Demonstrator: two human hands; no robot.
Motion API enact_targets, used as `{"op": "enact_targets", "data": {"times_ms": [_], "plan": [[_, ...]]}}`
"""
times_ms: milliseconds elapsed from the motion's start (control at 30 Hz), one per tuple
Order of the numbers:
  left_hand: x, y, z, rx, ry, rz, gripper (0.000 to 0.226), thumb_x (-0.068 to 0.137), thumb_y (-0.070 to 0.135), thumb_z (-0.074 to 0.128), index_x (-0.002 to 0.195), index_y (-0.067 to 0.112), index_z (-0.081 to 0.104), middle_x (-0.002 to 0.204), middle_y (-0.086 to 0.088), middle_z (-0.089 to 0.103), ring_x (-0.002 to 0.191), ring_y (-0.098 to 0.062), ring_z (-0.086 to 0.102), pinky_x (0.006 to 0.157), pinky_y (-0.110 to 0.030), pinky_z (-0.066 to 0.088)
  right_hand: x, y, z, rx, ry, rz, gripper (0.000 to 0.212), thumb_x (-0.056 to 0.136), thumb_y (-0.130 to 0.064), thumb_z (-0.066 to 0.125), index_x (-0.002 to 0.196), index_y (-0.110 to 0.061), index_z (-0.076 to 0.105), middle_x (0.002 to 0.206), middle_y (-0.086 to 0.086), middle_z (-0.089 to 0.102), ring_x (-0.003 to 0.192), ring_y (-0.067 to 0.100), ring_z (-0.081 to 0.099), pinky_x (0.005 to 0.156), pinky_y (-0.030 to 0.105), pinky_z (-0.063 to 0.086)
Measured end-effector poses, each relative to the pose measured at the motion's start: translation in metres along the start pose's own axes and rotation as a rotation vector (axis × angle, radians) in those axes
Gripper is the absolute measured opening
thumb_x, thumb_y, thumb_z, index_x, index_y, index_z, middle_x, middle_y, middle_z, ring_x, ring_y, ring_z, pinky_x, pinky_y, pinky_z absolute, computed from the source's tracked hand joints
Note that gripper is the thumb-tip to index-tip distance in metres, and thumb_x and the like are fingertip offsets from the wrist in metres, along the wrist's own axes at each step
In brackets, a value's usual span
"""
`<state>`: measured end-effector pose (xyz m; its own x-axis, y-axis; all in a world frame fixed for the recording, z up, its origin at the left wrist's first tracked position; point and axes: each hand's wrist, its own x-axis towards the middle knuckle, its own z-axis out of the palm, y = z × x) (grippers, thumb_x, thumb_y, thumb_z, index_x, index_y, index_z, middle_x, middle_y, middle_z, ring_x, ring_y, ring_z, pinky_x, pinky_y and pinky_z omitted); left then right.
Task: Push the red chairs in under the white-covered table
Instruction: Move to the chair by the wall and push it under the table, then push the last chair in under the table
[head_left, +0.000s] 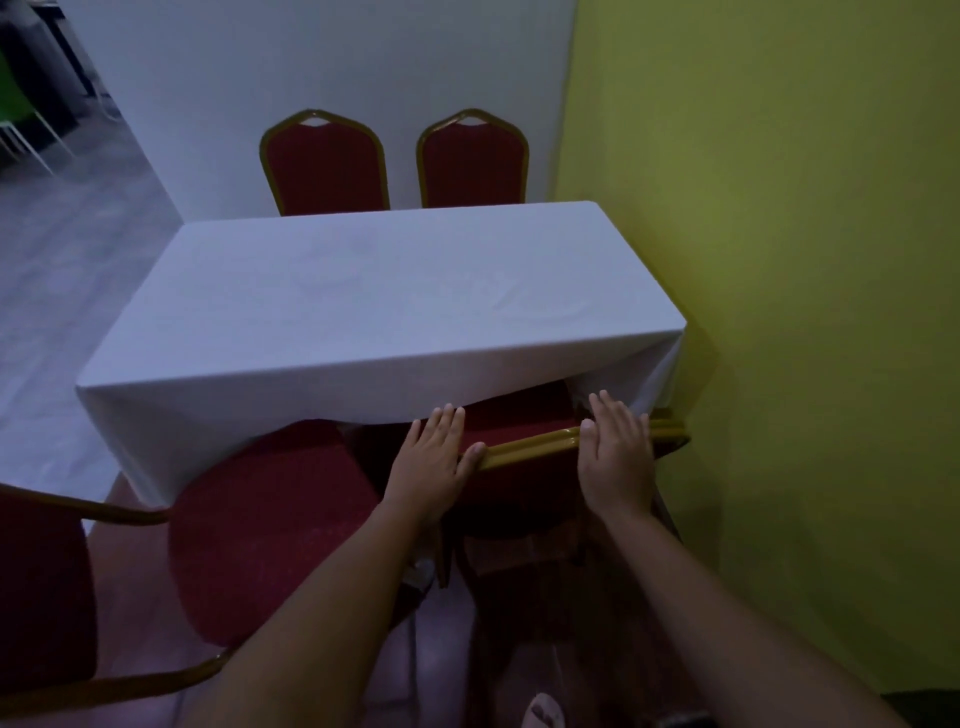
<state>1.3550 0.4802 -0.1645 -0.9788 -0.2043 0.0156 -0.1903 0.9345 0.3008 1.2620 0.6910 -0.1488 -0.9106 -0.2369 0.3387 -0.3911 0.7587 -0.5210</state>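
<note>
A table under a white cloth stands against the yellow wall. On its near side, the right red chair with a gold frame has its seat partly under the cloth. My left hand lies flat on the left end of its gold top rail, thumb against the rail. My right hand rests flat over the right part of the same rail, fingers stretched toward the cloth. A second red chair stands to the left, turned sideways, its seat mostly out from the table. Two more red chairs stand at the far side.
The yellow wall runs close along the right of the table and chair. A white wall is behind the far chairs. Grey floor opens to the left. A foot shows at the bottom edge.
</note>
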Motion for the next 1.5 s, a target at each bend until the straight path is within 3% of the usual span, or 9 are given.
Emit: {"op": "enact_targets", "data": {"times_ms": [100, 267, 467, 700, 1267, 1400, 1500], "plan": [[-0.015, -0.032, -0.009, 0.06, -0.03, -0.054, 0.073, 0.093, 0.058, 0.004, 0.15, 0.013, 0.004, 0.159, -0.005, 0.004, 0.146, -0.017, -0.002, 0.118, -0.037, -0.001, -0.015, -0.035, 0.01, -0.152, -0.028, -0.092, 0.058, 0.094, -0.037, 0.022, 0.132, -0.01, 0.056, 0.141, 0.007, 0.052, 0.135, 0.027, 0.04, 0.115, 0.055, 0.015], [-0.046, -0.097, -0.03, 0.14, -0.054, -0.128, 0.063, 0.101, 0.046, 0.018, 0.15, 0.011, 0.001, 0.159, -0.006, 0.001, 0.146, -0.019, -0.004, 0.118, -0.04, -0.003, -0.04, -0.104, 0.039, -0.276, -0.196, -0.102, 0.068, 0.088, -0.048, 0.014, 0.142, -0.018, 0.043, 0.15, 0.0, 0.04, 0.141, 0.02, 0.028, 0.112, 0.052, -0.014], [-0.098, -0.191, -0.068, 0.235, -0.046, -0.265, 0.063, 0.101, 0.044, 0.022, 0.15, 0.009, 0.004, 0.159, -0.009, 0.003, 0.146, -0.022, 0.0, 0.117, -0.043, 0.0, -0.059, -0.181, 0.091, -0.2, -0.376, -0.097, 0.058, 0.097, -0.045, 0.033, 0.149, -0.019, 0.027, 0.159, 0.004, 0.019, 0.145, 0.026, 0.016, 0.117, 0.049, 0.006], [-0.156, -0.284, -0.115, 0.281, 0.005, -0.457, 0.063, 0.101, 0.044, 0.024, 0.149, 0.007, 0.008, 0.158, -0.011, 0.008, 0.146, -0.024, 0.004, 0.117, -0.045, 0.003, -0.081, -0.27, 0.14, -0.179, -0.536, -0.221, 0.061, 0.098, -0.045, 0.029, 0.152, -0.018, 0.017, 0.161, 0.005, 0.008, 0.146, 0.026, 0.008, 0.118, 0.047, 0.005], [-0.266, -0.415, -0.216, 0.402, 0.121, -0.809, 0.063, 0.1, 0.042, 0.026, 0.15, 0.008, 0.006, 0.158, -0.011, 0.008, 0.146, -0.025, 0.005, 0.117, -0.045, 0.003, -0.119, -0.461, 0.217, -0.112, -0.726, -0.645, 0.065, 0.096, -0.049, 0.032, 0.151, -0.016, 0.018, 0.161, 0.007, 0.01, 0.145, 0.028, 0.012, 0.117, 0.048, 0.006], [-0.287, -0.456, -0.24, 0.502, 0.112, -0.821, 0.06, 0.101, 0.034, 0.028, 0.149, 0.007, 0.006, 0.158, -0.013, 0.01, 0.145, -0.026, 0.006, 0.117, -0.047, 0.005, -0.14, -0.505, 0.234, -0.091, -0.743, -0.724, 0.066, 0.094, -0.05, 0.034, 0.151, -0.017, 0.021, 0.16, 0.007, 0.013, 0.145, 0.027, 0.015, 0.117, 0.049, 0.007], [-0.298, -0.486, -0.258, 0.564, 0.061, -0.767, 0.056, 0.1, 0.025, 0.025, 0.15, 0.008, 0.005, 0.158, -0.013, 0.008, 0.146, -0.027, 0.003, 0.117, -0.048, 0.004, -0.157, -0.537, 0.248, -0.073, -0.737, -0.781, 0.072, 0.09, -0.056, 0.023, 0.15, -0.017, 0.021, 0.16, 0.008, 0.015, 0.144, 0.028, 0.016, 0.118, 0.05, 0.008]]}}
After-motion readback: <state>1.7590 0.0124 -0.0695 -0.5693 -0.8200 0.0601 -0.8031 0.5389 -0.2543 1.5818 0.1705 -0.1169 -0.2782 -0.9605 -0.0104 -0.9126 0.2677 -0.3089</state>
